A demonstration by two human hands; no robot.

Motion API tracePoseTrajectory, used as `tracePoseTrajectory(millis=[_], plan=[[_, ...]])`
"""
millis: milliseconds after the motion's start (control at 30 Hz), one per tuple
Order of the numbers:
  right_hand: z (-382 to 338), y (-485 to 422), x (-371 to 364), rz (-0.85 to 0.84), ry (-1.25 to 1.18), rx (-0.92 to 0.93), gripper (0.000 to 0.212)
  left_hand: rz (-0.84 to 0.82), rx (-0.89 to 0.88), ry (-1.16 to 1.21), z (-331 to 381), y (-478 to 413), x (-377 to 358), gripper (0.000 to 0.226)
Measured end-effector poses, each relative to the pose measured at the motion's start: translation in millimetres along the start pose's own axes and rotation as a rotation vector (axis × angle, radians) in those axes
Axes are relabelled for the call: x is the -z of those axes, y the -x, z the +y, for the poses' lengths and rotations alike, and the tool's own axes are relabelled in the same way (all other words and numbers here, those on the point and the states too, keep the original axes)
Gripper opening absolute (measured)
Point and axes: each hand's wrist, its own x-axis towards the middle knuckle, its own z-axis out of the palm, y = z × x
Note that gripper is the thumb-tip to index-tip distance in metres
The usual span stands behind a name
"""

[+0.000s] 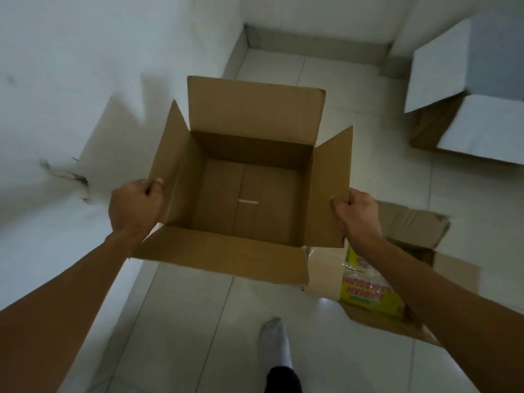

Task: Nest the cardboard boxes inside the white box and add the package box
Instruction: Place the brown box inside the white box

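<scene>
An open brown cardboard box [249, 191] is held in the air in the middle of the view, all flaps spread and nothing inside. My left hand [134, 207] grips its left flap and my right hand [355, 211] grips its right flap. The white box [479, 129] stands open on the floor at the upper right, its flaps white outside and brown inside. Lower right, a second brown cardboard box [411, 222] lies on the floor, partly hidden by my right arm. Next to it sits a yellow printed package box [368, 290].
A white wall [85, 66] runs along the left. Pale floor tiles [198, 321] fill the lower middle. My foot in a white sock [276, 347] stands at the bottom centre. A room corner with a skirting [317, 41] lies at the top.
</scene>
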Motion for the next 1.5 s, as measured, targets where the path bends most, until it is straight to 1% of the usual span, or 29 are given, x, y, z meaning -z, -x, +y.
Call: tracePoseTrajectory(millis=[133, 267, 367, 467, 633, 833, 1000, 1133, 1333, 1500], plan=[[2.0, 35.5, 94.9, 0.034, 0.040, 0.069, 0.021, 0.043, -0.009, -0.013, 85.4, 54.7, 34.6, 0.043], [18.8, 63.7, 186.5, 0.031, 0.086, 0.142, 0.021, 0.078, 0.042, 0.015, 164.6, 121.0, 47.8, 0.041], [37.4, 75.2, 256.8, 0.050, 0.120, 0.167, 0.019, 0.092, 0.098, 0.048, 225.5, 167.0, 40.3, 0.035], [55.7, 77.7, 319.6, 0.092, 0.180, 0.168, 0.022, 0.084, 0.138, 0.095, 285.2, 199.0, 23.0, 0.034], [81.4, 74.8, 413.0, 0.198, 0.251, 0.133, 0.020, 0.035, 0.147, 0.190, 375.4, 223.4, -12.3, 0.041], [89.4, 47.4, 497.2, 0.322, 0.264, 0.080, 0.018, -0.021, 0.055, 0.302, 467.4, 209.1, -45.6, 0.046], [75.7, -4.4, 547.3, 0.387, 0.243, 0.046, 0.020, -0.034, 0.009, 0.360, 533.1, 171.2, -77.2, 0.050], [56.0, -50.3, 578.7, 0.401, 0.221, 0.063, 0.025, -0.044, -0.043, 0.404, 578.4, 130.9, -99.5, 0.051], [29.4, -121.0, 619.5, 0.449, 0.225, 0.108, 0.012, -0.041, -0.079, 0.446, 643.9, 71.0, -131.6, 0.050], [17.5, -194.3, 647.8, 0.510, 0.214, 0.113, 0.015, -0.025, -0.085, 0.428, 691.5, 21.4, -172.7, 0.050]])
